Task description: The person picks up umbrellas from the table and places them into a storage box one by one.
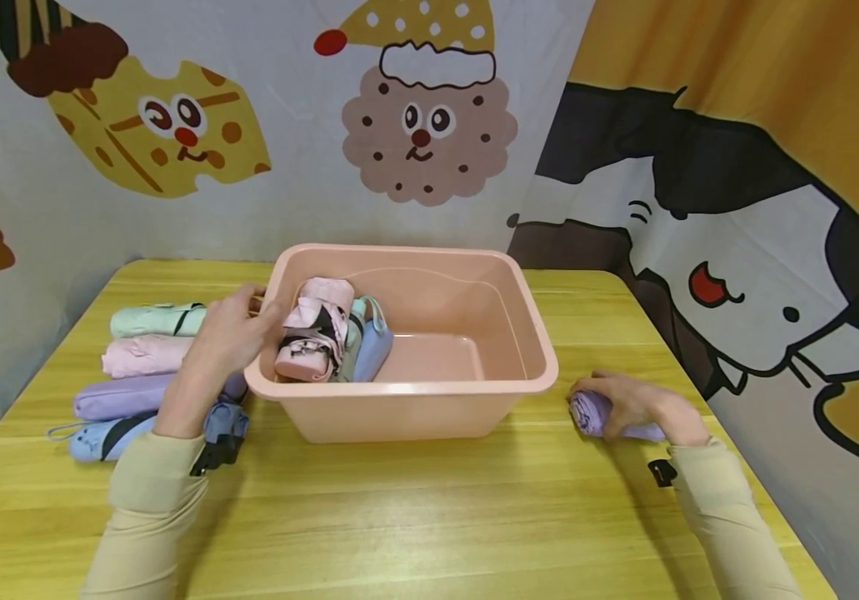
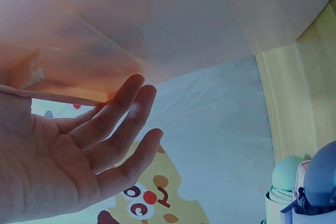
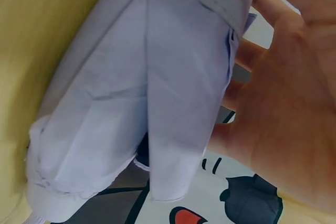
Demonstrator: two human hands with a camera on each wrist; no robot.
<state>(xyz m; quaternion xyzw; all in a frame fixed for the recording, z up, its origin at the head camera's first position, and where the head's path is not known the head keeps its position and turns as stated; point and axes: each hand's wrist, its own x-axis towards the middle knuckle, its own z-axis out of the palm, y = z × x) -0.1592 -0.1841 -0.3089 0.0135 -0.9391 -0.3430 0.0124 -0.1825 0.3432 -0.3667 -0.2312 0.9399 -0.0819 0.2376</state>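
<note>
Purple rolled umbrella (image 1: pixel 589 413), one, lies on the wooden table (image 1: pixel 429 517) at the right, just beside but apart from the pink bin (image 1: pixel 407 417). Right hand (image 1: pixel 635 402) grips it from above, thumb on the near side and fingers on the far side; its coiled end faces the bin. Left hand (image 1: pixel 230 329) is at the bin's left rim, thumb over the edge, fingers bent and parted outside the wall, holding the rim lightly. Bin count: one, upright, mid-table. Contents, grouped against its left end: at least three. These are a pink-and-black patterned umbrella (image 1: pixel 333 323) (one or two pieces, cannot tell), a grey-green umbrella (image 1: pixel 349 354) and a blue umbrella (image 1: pixel 374 352) with a loop, side by side. Left of the bin, a row of four, far to near: mint umbrella (image 1: pixel 144 322), pale pink umbrella (image 1: pixel 141 356), lilac umbrella (image 1: pixel 116 399), light blue umbrella (image 1: pixel 92 442). The left forearm partly covers this row. Sleeves: two, beige, one on each arm. Behind the table hangs a printed cloth (image 1: pixel 294 225); among its figures, one yellow cheese face, one round biscuit face, one black-and-white animal face.
</note>
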